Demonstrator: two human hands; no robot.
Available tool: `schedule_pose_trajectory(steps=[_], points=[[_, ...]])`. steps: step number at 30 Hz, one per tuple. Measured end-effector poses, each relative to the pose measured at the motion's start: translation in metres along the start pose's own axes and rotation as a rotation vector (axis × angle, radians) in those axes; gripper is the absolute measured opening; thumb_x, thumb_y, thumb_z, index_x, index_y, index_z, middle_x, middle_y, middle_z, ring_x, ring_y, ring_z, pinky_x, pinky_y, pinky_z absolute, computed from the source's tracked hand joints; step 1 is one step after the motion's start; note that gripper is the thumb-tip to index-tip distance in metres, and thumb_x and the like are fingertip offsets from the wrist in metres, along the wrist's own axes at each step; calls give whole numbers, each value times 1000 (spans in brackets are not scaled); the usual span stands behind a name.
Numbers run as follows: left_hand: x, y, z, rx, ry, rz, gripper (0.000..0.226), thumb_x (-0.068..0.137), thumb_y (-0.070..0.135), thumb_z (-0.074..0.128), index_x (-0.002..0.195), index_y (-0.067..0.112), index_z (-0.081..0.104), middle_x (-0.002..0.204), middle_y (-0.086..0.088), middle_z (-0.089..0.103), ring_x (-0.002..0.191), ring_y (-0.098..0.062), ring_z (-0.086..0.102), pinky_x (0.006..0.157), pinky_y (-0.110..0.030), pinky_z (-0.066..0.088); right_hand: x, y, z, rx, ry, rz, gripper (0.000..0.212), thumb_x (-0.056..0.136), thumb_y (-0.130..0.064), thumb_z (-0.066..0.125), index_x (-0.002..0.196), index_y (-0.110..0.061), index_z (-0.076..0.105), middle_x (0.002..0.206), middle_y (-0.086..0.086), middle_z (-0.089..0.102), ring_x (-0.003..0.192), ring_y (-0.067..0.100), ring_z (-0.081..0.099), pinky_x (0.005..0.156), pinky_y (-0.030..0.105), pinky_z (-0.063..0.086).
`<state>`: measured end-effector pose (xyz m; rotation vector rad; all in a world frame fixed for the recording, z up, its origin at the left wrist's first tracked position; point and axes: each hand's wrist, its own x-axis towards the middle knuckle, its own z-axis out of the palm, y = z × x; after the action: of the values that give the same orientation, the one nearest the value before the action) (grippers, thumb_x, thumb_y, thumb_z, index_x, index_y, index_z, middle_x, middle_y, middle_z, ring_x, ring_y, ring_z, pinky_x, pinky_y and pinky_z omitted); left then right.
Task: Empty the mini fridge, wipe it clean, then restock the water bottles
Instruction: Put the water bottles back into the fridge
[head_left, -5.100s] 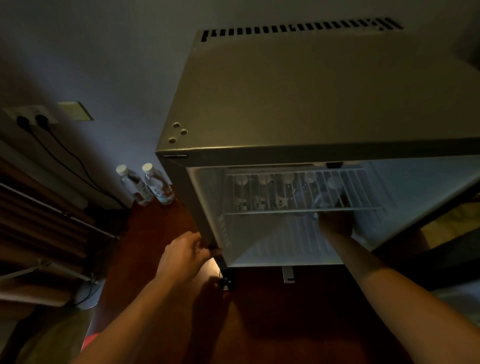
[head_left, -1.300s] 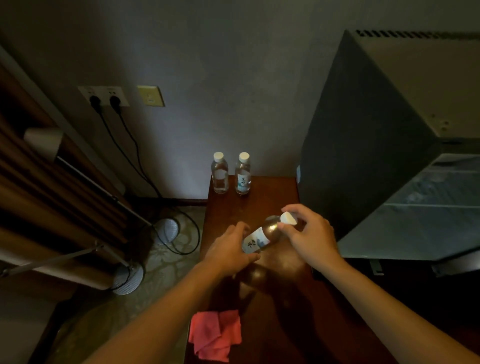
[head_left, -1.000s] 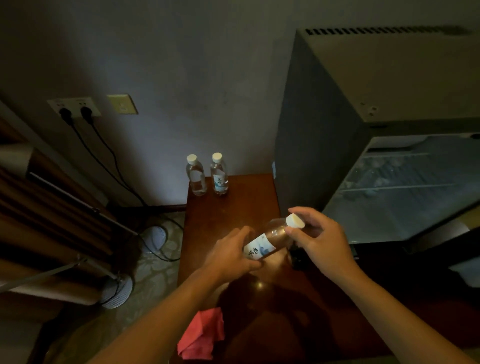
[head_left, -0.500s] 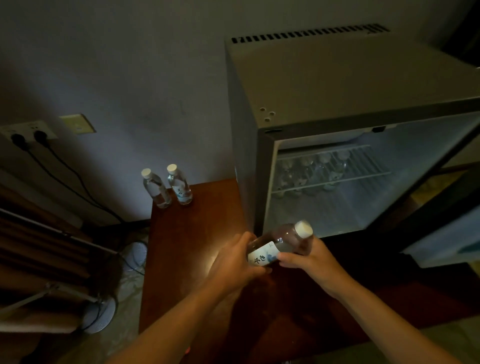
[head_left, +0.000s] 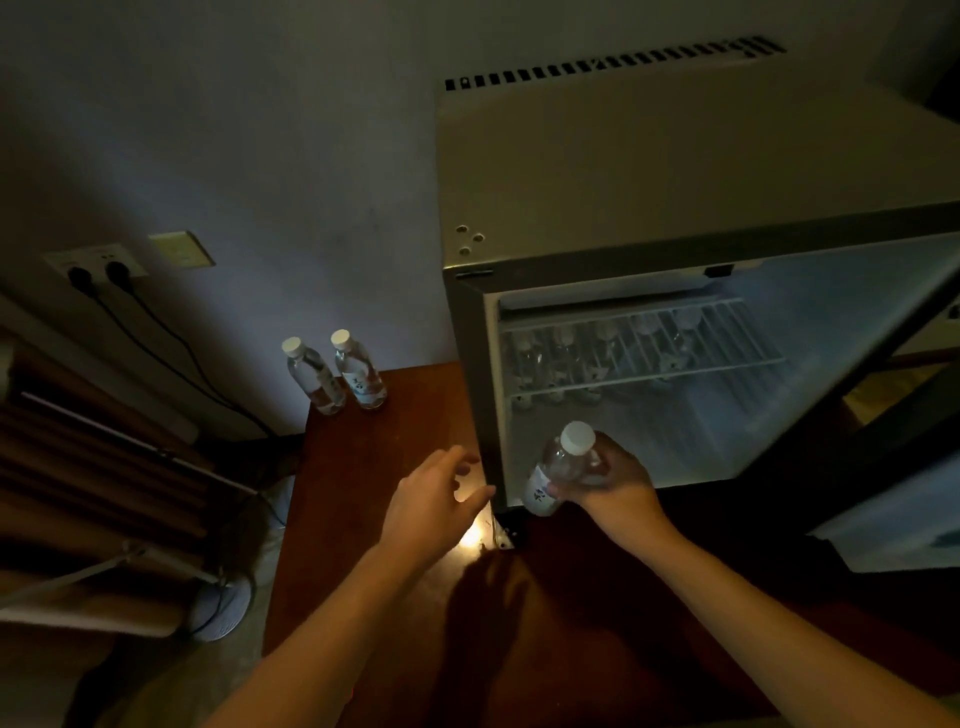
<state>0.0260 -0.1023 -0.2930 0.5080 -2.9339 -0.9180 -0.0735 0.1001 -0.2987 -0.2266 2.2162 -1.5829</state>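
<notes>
Standing by the wall at the table's (head_left: 363, 519) far edge, two bottles (head_left: 337, 376) wait while the left hand (head_left: 431, 506), which gripped the carried bottle (head_left: 563, 467) half a second ago, has let go and hangs loosely spread. The right hand (head_left: 613, 480) alone now clasps it at the open fridge's (head_left: 675, 171) mouth, so restocking looks under way, with several bottles already under the wire shelf (head_left: 644, 348).

Open fridge floor (head_left: 691, 441) beneath bottle-crowded wire shelf (head_left: 644, 358)

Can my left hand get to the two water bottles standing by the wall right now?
Probably yes. The left hand is open and holds nothing, and the bare tabletop runs from it to the two bottles. Nothing stands between them.
</notes>
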Motion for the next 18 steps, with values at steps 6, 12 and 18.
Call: schedule_pose_trajectory(steps=[6,12,18], points=[[7,14,-2,29,70,-52,37,94,47,61,126,30,56,115,11,57,91,-1,54,77,-20,49,27,22,8,-135,-46,18,56,68,-22,86,113,-40,57,105,-15,63,102,12,59,82,28,45],[14,12,-5,30,68,-52,30,95,46,56,121,32,58,110,13,55,89,0,55,77,-21,50,38,29,13,-168,-75,-13,60,70,-20,85,124,-31,59,114,-9,65,104,13,59,85,28,46],[22,7,-5,58,54,-44,34,92,51,55,118,31,62,105,15,53,88,-1,56,81,-26,53,48,35,13,-200,-122,-106,58,72,-21,82,119,-41,54,112,-17,65,110,11,61,95,33,49]])
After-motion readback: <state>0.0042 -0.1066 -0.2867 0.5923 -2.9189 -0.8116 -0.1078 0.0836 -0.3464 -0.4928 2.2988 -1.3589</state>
